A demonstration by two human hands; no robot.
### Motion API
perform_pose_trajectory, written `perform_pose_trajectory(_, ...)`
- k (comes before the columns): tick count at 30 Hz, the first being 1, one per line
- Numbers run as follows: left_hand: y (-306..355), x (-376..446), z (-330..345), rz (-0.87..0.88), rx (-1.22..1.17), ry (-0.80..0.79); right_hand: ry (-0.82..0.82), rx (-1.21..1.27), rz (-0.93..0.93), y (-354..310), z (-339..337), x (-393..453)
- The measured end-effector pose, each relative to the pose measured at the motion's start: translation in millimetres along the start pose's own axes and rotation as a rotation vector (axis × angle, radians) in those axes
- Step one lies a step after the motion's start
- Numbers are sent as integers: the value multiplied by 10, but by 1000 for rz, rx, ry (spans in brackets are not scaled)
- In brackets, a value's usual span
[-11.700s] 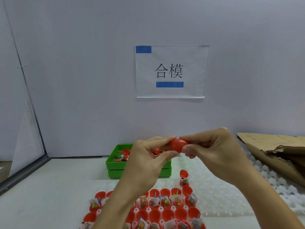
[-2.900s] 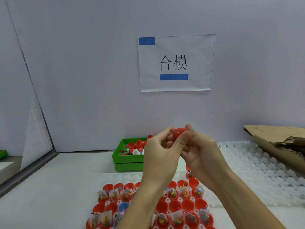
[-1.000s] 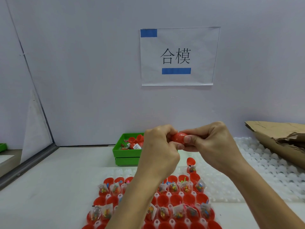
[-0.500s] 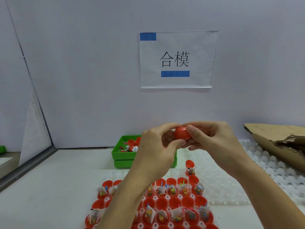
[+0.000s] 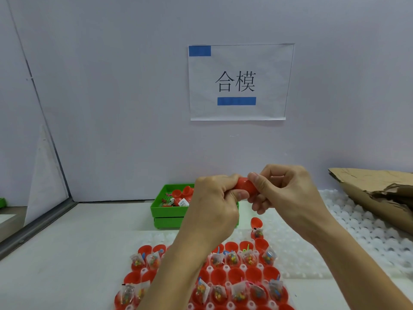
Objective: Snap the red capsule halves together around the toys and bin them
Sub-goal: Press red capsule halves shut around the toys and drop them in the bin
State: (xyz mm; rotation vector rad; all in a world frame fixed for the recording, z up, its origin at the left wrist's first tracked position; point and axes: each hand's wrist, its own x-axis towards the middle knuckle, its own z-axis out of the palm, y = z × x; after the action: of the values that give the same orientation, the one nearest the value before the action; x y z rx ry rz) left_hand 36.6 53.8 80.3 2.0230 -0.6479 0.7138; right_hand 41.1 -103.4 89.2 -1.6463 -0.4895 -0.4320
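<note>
**Both hands grip one red capsule above the tray**

A pale wall fills the upper two thirds of the frame, and a white paper sign with two black characters and two blue bars hangs on it, right of centre. Below it a white table spreads across the lower third. At the right edge lies crumpled brown cardboard, resting on a white bumpy moulded tray that runs along the lower right.

At the bottom centre, rows of red capsule halves sit open side up, many holding small clear toy packets; the forearms cover part of these rows. Behind them, in the middle of the frame, stands a green bin against the wall, with red capsules and packets inside.

The left hand and right hand meet in mid-frame, in front of the bin. Both have their fingers curled, and between them they pinch a red capsule, the left thumb under it and the right thumb on its top right side. Whether its halves are fully joined cannot be told. One lone open capsule half stands just beyond the rows, below the right hand.
</note>
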Motion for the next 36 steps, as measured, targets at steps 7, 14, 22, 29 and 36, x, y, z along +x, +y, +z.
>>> perform_pose_trajectory(7, 0, -8, 47, -2, 99, -8, 47, -67, 7, 66, 57, 6)
perform_pose_trajectory(14, -17, -14, 46, -47, 29, -18, 59, -38, 6, 94, 81, -2)
perform_pose_trajectory(22, 24, 11, 93, -221, -457, 6, 34, -34, -36, -6, -47, 42)
perform_pose_trajectory(29, -60, 21, 41, -225, -491, 18, -11, 223, 140, 3, -85, 55)
perform_pose_trajectory(36, -82, 7, 55, -163, -492, 24, -208, 621, 404, -35, 46, -1)
